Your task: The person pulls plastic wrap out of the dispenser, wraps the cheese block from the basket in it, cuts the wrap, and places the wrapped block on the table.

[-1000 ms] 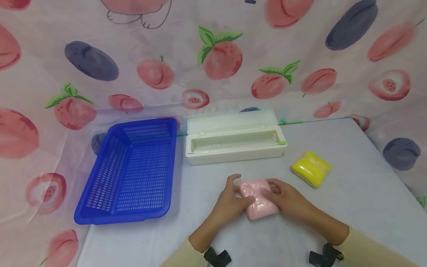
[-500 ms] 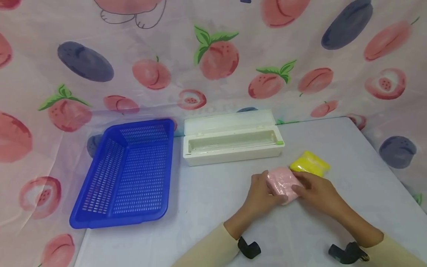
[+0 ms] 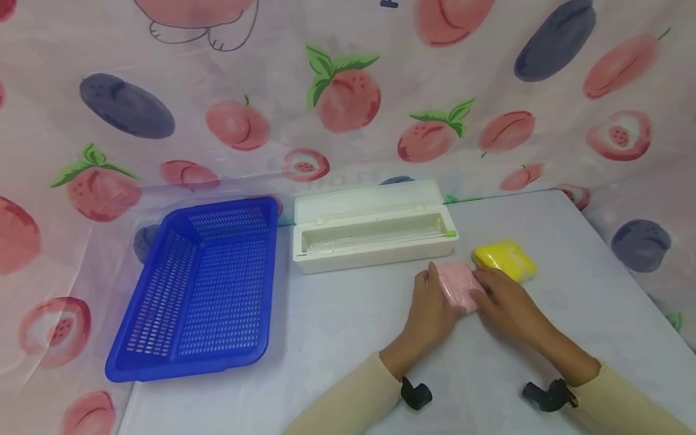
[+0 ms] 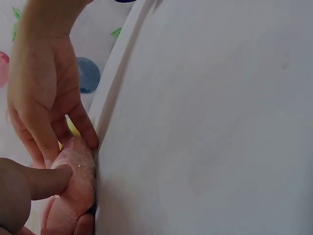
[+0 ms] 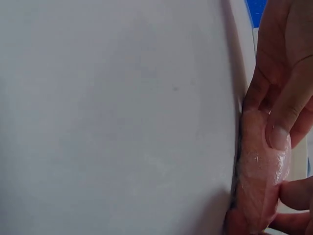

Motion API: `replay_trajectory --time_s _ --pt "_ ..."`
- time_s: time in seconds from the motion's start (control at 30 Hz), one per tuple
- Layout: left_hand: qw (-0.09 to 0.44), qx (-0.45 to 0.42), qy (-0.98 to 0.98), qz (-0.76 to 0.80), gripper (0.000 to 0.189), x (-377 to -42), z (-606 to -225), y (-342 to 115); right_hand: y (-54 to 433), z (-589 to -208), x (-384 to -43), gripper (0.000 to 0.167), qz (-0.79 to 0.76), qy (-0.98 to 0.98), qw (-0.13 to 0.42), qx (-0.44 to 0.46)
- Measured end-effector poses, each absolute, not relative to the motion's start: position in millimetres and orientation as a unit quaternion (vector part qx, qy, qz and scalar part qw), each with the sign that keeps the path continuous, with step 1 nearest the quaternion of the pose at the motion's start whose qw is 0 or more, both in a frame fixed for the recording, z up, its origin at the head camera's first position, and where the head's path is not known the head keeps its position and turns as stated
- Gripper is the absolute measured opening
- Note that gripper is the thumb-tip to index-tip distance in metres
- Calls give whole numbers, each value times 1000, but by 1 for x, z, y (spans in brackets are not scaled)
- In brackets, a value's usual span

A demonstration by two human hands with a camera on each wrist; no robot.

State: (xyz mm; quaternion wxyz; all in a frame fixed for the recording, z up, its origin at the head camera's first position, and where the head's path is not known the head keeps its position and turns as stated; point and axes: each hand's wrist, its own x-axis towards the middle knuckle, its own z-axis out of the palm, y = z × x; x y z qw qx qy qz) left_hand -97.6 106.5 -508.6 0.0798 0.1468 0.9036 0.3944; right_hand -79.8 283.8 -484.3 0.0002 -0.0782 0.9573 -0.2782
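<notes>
Both hands grip a soft pink packet [image 3: 458, 285] wrapped in shiny clear plastic, low over the white table. My left hand [image 3: 432, 305] has it by the left side, and my right hand [image 3: 505, 305] by the right side, with the thumb on top. Both wrist views show the pink packet [image 4: 73, 186] close along the table surface, thumbs pressed on its wrapping. Just beyond the right fingers lies a similar yellow packet [image 3: 505, 258], partly overlapped by that hand in the head view.
A blue perforated basket [image 3: 217, 296] stands on the left. Behind the hands is a long white box [image 3: 375, 251] with its lid raised and a green tab at its right end. A fruit-print cloth [image 3: 244, 72] hangs behind the white table [image 3: 337, 338].
Both hands have carried the pink packet to the right, up beside the yellow one, and a little farther from me in the last half second. The head view has shifted slightly.
</notes>
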Motion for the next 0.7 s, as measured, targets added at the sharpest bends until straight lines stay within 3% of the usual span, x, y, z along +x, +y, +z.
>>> replay_trajectory --time_s 0.27,0.53,0.7 --pt "23 218 920 326 64 -116 -512 110 278 -483 -93 58 -246 968 -4 -50" --pt "82 163 917 355 86 -107 -506 92 279 -478 -91 61 -249 968 22 -31" --pt "104 164 929 314 86 -82 -483 46 288 -458 -79 60 -216 976 30 -9"
